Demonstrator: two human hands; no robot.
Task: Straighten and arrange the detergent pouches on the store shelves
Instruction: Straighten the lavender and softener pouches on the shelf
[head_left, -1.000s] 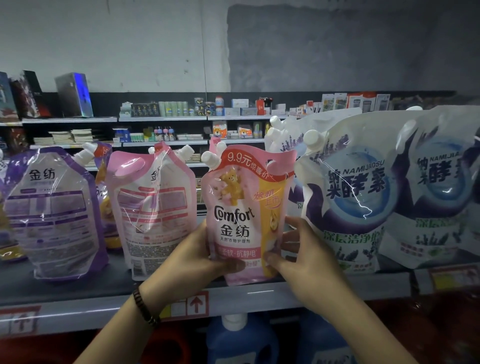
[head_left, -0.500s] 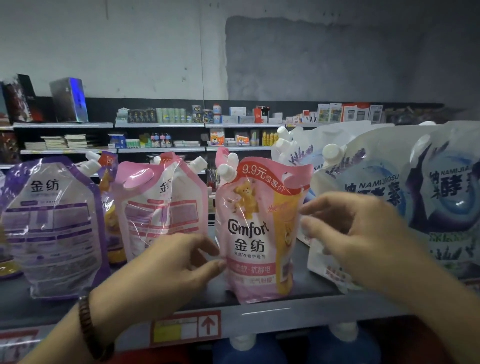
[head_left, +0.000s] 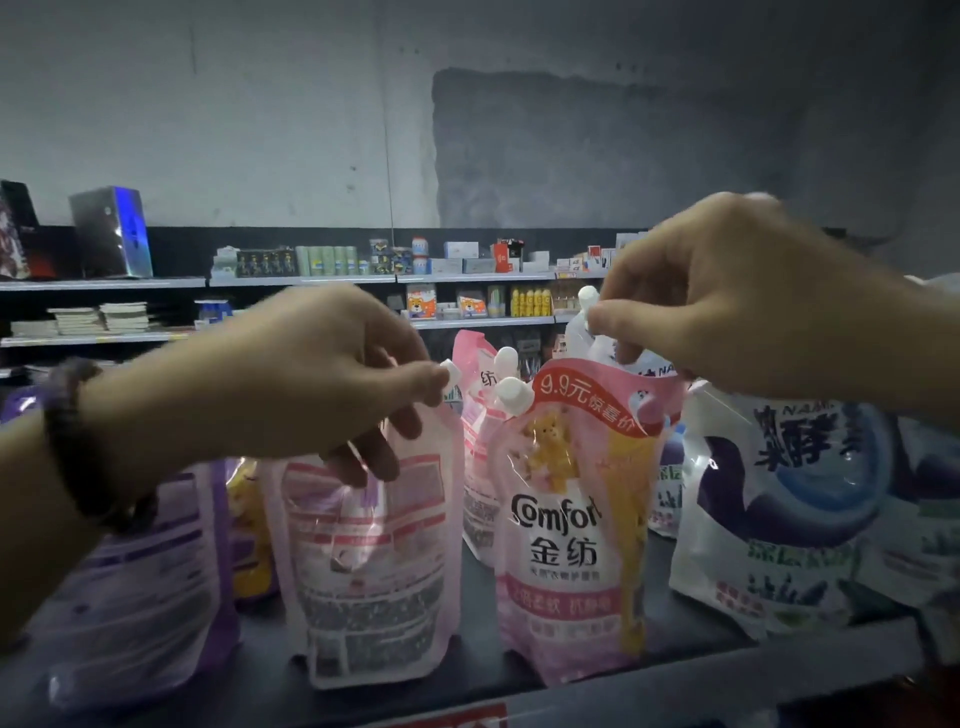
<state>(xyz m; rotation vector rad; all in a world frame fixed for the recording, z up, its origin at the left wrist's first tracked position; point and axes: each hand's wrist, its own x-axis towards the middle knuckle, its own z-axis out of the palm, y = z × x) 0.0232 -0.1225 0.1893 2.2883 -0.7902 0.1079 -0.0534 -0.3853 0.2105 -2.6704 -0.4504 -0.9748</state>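
On the dark shelf (head_left: 467, 670) in front of me the detergent pouches stand in a loose row, and I have both hands up at their tops. My left hand (head_left: 332, 374) is closed in a pinch around the white cap of the pink pouch (head_left: 374, 561) that shows its printed back, with the lower fingers curled over the pouch's top edge. My right hand (head_left: 727, 296) is pinched on the top of a white pouch (head_left: 582, 332) standing behind the Comfort pouch (head_left: 571, 519), thumb and forefinger just beside its white cap; how firm that hold is I cannot tell.

As I judge it, the step in hand is righting two pouches at once by their spouts. The Comfort pouch already stands upright, front out, near the shelf's edge. The next move calls for turning the back-facing pink pouch so its front shows, and pulling the white one upright without knocking the Comfort pouch forward off the shelf.

Counting what I can make out: three pink pouches, including one further back; one purple pouch (head_left: 140, 582) far left; a yellow one (head_left: 249, 525) half hidden behind it; one big white-and-blue pouch (head_left: 789, 514) on the right, with others cut off at the edge.
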